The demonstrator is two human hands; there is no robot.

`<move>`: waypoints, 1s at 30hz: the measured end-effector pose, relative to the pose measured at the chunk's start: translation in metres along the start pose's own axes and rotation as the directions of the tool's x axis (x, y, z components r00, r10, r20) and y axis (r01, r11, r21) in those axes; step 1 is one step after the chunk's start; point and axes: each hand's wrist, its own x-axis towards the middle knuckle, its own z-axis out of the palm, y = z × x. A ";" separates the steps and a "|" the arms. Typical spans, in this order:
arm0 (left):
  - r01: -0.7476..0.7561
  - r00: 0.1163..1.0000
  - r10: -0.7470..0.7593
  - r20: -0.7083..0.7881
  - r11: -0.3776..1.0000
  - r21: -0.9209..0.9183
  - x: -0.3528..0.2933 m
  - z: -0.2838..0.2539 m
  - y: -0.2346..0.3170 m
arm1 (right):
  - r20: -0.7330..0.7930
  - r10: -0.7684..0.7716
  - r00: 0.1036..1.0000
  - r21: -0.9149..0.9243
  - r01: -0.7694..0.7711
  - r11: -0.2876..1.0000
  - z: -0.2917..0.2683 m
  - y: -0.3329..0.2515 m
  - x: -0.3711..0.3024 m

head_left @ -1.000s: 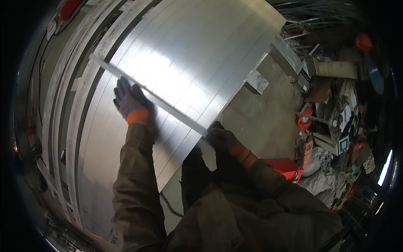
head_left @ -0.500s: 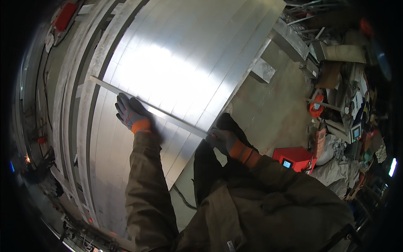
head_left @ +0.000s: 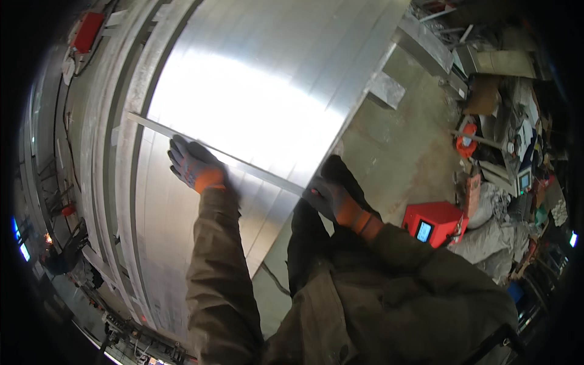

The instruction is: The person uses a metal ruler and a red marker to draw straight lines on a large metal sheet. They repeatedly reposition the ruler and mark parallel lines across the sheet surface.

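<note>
A long, thin metal bar [head_left: 255,171] lies slantwise across a broad, shiny panel of metal planks [head_left: 267,55]. My left hand [head_left: 194,163], in a grey glove with an orange cuff, rests flat against the near side of the bar, fingers stretched out. At the panel's right edge, my right hand [head_left: 328,199], gloved the same way, is closed around the bar's near end. Its fingertips are partly hidden in shadow. The bar's far end reaches over a metal rail on the left.
Long metal rails [head_left: 131,176] run along the panel's left side. Box-shaped beam ends [head_left: 387,90] stick out on the right. A red machine with a small screen [head_left: 435,224] stands on the floor to the right, before piled sacks [head_left: 486,243] and scrap.
The view has turned slightly, shifting the floor items. Both hands keep about the same places on the bar, which shows no clear movement over the panel.
</note>
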 end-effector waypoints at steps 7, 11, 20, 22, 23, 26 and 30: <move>0.065 0.993 -0.076 0.094 0.990 0.122 0.002 -0.011 0.012 | -0.211 -0.164 0.964 -0.399 0.068 0.914 -0.063 -0.059 0.001; 0.051 0.998 -0.055 0.042 0.994 0.092 0.001 -0.011 0.013 | -0.130 -0.231 0.964 -0.349 0.173 0.921 -0.083 -0.076 0.016; 0.078 0.993 -0.086 0.084 0.993 0.092 0.003 -0.018 0.016 | 0.211 0.145 0.967 -0.428 -0.042 0.903 -0.037 -0.059 0.014; 0.087 0.991 -0.095 0.096 0.992 0.086 0.002 -0.018 0.015 | 0.283 0.226 0.932 -0.344 -0.121 0.931 -0.030 -0.039 0.012; 0.087 0.991 -0.095 0.093 0.993 0.083 0.003 -0.016 0.014 | 0.307 0.252 0.918 -0.326 -0.148 0.934 -0.028 -0.029 0.014; 0.052 0.998 -0.056 0.042 0.996 0.074 0.001 -0.016 0.013 | 0.385 0.319 0.866 -0.048 -0.326 0.944 -0.023 -0.005 0.015; 0.077 0.996 -0.079 0.041 0.996 0.046 0.001 -0.017 0.015 | 0.421 0.374 0.826 -0.095 -0.370 0.924 -0.028 0.008 0.017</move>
